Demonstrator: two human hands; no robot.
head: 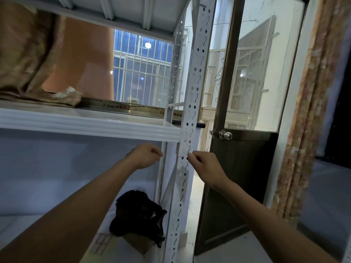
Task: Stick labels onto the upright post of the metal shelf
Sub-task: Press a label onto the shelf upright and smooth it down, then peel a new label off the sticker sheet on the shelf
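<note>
The white perforated upright post (pixel 191 95) of the metal shelf runs top to bottom through the middle of the view. A pale label (pixel 183 147) lies on the post just below the middle shelf's front edge (pixel 95 124). My right hand (pixel 204 165) pinches thumb and forefinger at the label's lower right corner, against the post. To the left of the post, my left hand (pixel 145 155) hovers with its fingers curled into a loose fist. Nothing shows in it.
Brown cloth (pixel 28 54) and a long flat strip (pixel 123 108) lie on the middle shelf. A black bag (pixel 138 213) sits on a cardboard box on the lower shelf. A dark door with a round knob (pixel 225 135) stands just right of the post, with a curtain (pixel 307 111) beyond.
</note>
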